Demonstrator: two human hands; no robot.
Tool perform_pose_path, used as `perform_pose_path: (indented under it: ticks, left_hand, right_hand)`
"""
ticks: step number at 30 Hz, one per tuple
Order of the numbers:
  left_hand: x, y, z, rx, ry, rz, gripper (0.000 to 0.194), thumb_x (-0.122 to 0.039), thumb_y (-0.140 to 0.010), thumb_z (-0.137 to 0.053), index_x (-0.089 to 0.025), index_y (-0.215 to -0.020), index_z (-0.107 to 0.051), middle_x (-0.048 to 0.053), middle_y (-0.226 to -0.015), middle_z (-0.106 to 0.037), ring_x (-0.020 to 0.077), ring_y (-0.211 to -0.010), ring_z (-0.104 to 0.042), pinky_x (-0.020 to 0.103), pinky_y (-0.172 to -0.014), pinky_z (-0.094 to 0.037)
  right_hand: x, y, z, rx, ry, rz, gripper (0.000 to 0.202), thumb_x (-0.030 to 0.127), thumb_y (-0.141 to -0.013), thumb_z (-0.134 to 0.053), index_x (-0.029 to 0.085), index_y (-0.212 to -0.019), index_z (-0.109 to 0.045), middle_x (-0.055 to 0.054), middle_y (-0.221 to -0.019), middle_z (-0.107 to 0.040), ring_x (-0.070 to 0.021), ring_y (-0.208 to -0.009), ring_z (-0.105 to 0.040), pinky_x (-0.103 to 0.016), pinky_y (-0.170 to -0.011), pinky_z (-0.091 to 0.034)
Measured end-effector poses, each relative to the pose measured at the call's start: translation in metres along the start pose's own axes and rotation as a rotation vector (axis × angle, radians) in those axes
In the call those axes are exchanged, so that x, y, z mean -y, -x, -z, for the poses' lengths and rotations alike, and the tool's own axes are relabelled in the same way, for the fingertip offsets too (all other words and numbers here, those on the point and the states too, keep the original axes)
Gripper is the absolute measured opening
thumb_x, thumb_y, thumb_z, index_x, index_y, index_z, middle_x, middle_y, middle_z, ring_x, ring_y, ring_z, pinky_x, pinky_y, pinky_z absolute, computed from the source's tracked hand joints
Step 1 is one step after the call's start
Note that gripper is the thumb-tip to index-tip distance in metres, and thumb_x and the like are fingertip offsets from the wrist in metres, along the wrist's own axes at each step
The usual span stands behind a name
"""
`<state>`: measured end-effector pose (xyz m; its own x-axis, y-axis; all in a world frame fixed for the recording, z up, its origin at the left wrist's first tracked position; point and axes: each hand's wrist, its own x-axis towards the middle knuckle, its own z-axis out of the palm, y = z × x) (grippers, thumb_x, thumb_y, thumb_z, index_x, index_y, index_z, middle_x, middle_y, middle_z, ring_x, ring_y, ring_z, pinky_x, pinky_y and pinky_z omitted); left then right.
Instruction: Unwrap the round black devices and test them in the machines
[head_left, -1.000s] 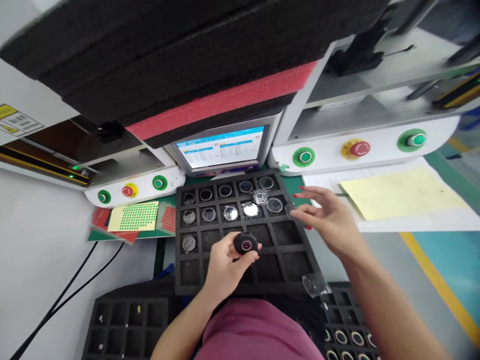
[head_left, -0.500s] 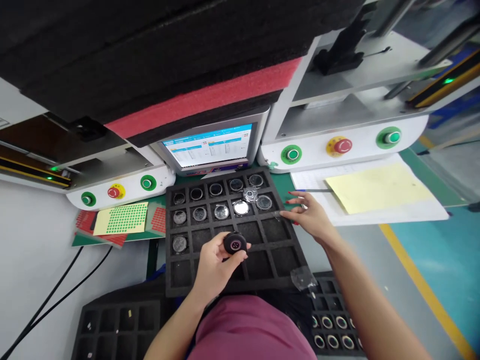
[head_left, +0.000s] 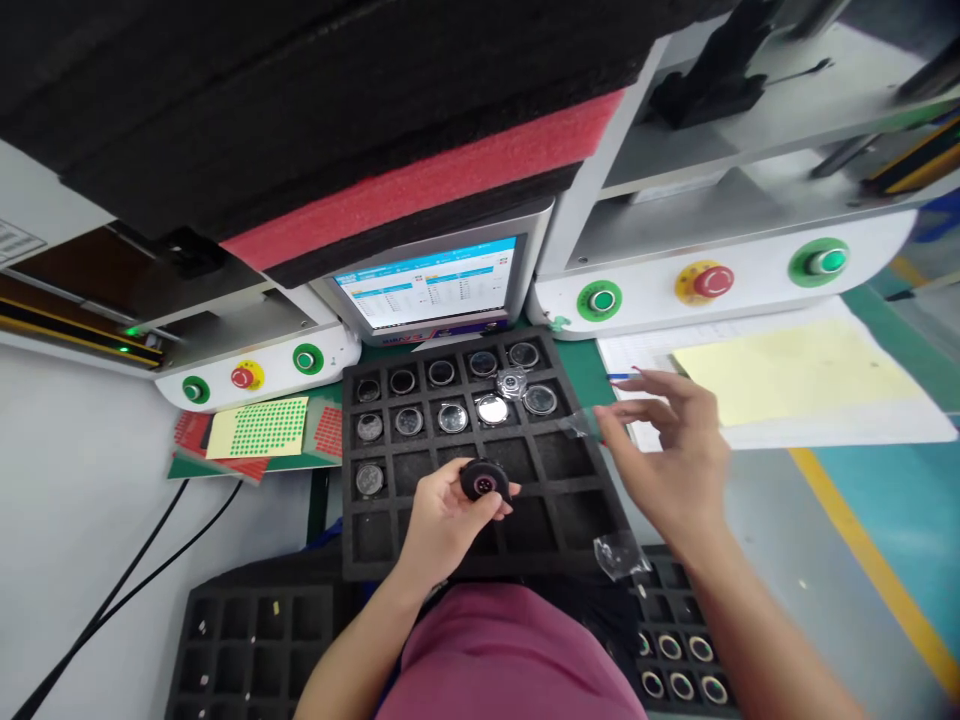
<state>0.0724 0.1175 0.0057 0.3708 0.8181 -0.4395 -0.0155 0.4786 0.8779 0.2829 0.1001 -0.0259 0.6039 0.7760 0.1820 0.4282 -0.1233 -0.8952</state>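
Observation:
My left hand is closed around a black round watch body, its back with a ring of small contacts facing up. This hand hovers over the near half of a black foam tray. To the right of the tray, my right hand pinches a thin clear plastic film between thumb and finger. Several round watch cases sit in the tray's far compartments. A small silvery round part rests across the dividers between them.
A crumpled clear film lies on the tray's near right corner. Lower trays flank my lap. Behind stand a monitor and machine panels with buttons. Paper sheets lie at right, green-dot stickers at left.
My right hand has turned and lifted away from the tray's right edge, with the clear film now showing at its fingertips. My left hand keeps the watch body, tilted slightly. The view has shifted.

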Motion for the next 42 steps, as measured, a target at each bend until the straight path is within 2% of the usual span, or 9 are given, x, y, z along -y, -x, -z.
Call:
perform_pose_path:
  ticks: [4,12,17,22,25,30,33,38,42]
  left_hand:
    - [-0.004,-0.001,-0.003,-0.012,0.043,-0.006,0.035,-0.044,-0.077,-0.074,-0.012,-0.086,-0.065,0.014,-0.092,-0.077,0.0157,-0.068,-0.069,0.027,-0.065,-0.057]
    - [0.005,-0.009,0.007,-0.007,0.039,0.083,0.039,-0.047,-0.071,-0.079,-0.011,-0.082,-0.066,0.009,-0.082,-0.074,0.0138,-0.064,-0.067,0.024,-0.061,-0.056]
    - [0.010,-0.010,0.001,-0.014,-0.074,0.057,0.035,-0.045,-0.077,-0.071,-0.011,-0.085,-0.065,0.012,-0.087,-0.074,0.0161,-0.066,-0.069,0.026,-0.061,-0.057]
    - [0.011,-0.030,0.015,-0.163,-0.327,-0.080,0.033,-0.040,-0.081,-0.061,-0.013,-0.101,-0.061,0.005,-0.081,-0.069,0.0165,-0.064,-0.069,0.027,-0.060,-0.056]
    - [0.011,-0.049,0.033,-0.286,-0.471,-0.165,0.036,-0.032,-0.082,-0.059,-0.017,-0.114,-0.055,0.001,-0.082,-0.066,0.0130,-0.061,-0.064,0.025,-0.062,-0.052]
    - [0.011,-0.061,0.054,-0.382,-0.767,-0.262,0.020,-0.019,-0.079,-0.062,-0.020,-0.099,-0.064,-0.007,-0.057,-0.052,0.0135,-0.052,-0.053,0.026,-0.062,-0.047]
    - [0.013,-0.057,0.058,-0.414,-0.903,-0.315,0.021,-0.017,-0.080,-0.060,-0.019,-0.101,-0.066,0.000,-0.075,-0.060,0.0157,-0.061,-0.058,0.034,-0.073,-0.051]
    - [0.007,-0.060,0.047,-0.439,-1.056,-0.434,0.032,-0.011,-0.077,-0.064,-0.015,-0.109,-0.063,0.016,-0.116,-0.058,0.0337,-0.114,-0.056,0.054,-0.101,-0.043]
    - [0.001,-0.085,0.011,-0.235,-1.110,-0.535,0.047,-0.012,-0.074,-0.072,-0.018,-0.118,-0.057,0.013,-0.128,-0.059,0.0306,-0.122,-0.054,0.049,-0.107,-0.042]
  right_hand:
    - [0.019,0.029,0.007,0.088,0.012,0.155,0.035,0.031,-0.087,-0.062,0.027,-0.118,-0.046,-0.008,-0.110,-0.064,-0.0207,-0.081,-0.071,-0.042,-0.083,-0.054]
    - [-0.036,0.065,0.043,0.159,0.185,-0.161,0.047,0.048,-0.084,-0.061,0.023,-0.121,-0.046,-0.014,-0.117,-0.065,-0.0280,-0.089,-0.073,-0.026,-0.043,-0.050]
    - [-0.032,0.074,0.042,0.089,0.154,-0.147,0.044,0.046,-0.085,-0.062,0.023,-0.120,-0.046,-0.014,-0.114,-0.066,-0.0270,-0.085,-0.073,-0.025,-0.037,-0.045]
    - [-0.020,0.032,0.012,0.104,0.125,0.077,0.036,0.035,-0.088,-0.059,0.023,-0.119,-0.045,-0.012,-0.108,-0.067,-0.0252,-0.086,-0.072,-0.044,-0.078,-0.057]
    - [-0.021,-0.010,-0.020,0.215,0.078,0.138,0.039,0.032,-0.086,-0.058,0.022,-0.121,-0.044,-0.012,-0.113,-0.066,-0.0244,-0.089,-0.072,-0.043,-0.081,-0.057]
    - [-0.025,-0.064,-0.071,0.410,0.052,0.241,0.046,0.018,-0.076,-0.063,0.019,-0.121,-0.050,-0.012,-0.111,-0.065,-0.0260,-0.097,-0.068,-0.044,-0.088,-0.055]
    - [-0.025,-0.077,-0.084,0.490,0.066,0.274,0.041,0.012,-0.077,-0.062,0.016,-0.117,-0.055,-0.010,-0.108,-0.065,-0.0208,-0.084,-0.068,-0.043,-0.084,-0.055]
    - [-0.021,-0.075,-0.080,0.525,0.063,0.300,0.041,0.006,-0.075,-0.055,0.018,-0.114,-0.059,-0.010,-0.112,-0.062,-0.0202,-0.085,-0.066,-0.042,-0.089,-0.052]
    - [-0.022,-0.065,-0.076,0.500,0.020,0.281,0.043,0.010,-0.073,-0.054,0.022,-0.115,-0.056,-0.009,-0.115,-0.060,-0.0176,-0.070,-0.066,-0.042,-0.086,-0.054]
